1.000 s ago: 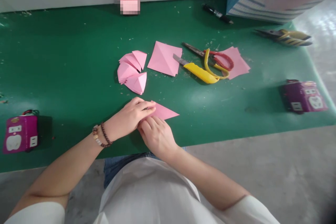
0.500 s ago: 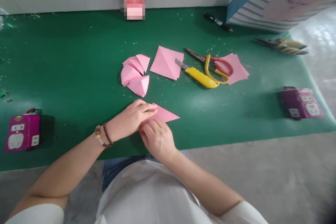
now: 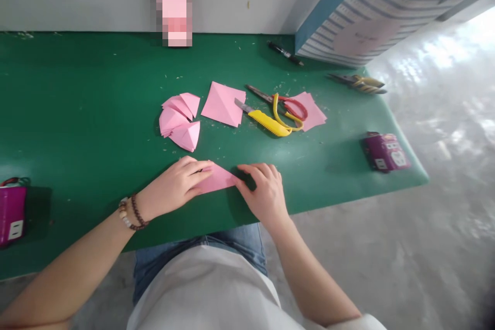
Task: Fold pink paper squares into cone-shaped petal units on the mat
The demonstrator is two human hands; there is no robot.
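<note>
A folded pink paper triangle [image 3: 216,179] lies near the front edge of the green table [image 3: 77,113]. My left hand [image 3: 176,185], with a bead bracelet on the wrist, presses flat on the paper's left end, fingers together. My right hand [image 3: 263,193] rests at the paper's right tip, fingers curled down on it. Behind them sits a small pile of folded pink pieces [image 3: 180,121].
Behind the pile lie a creased pink square [image 3: 223,103], a yellow utility knife [image 3: 266,122], red-and-yellow scissors [image 3: 286,105] on more pink sheets [image 3: 311,113], a black pen [image 3: 284,53], pliers [image 3: 361,83] and a striped box [image 3: 363,15]. Purple socket blocks [image 3: 384,152] [image 3: 11,211] stand at both sides.
My right hand has slid right along the paper from beside my left hand to the tip. The view has shifted, so everything appears further left and lower.
</note>
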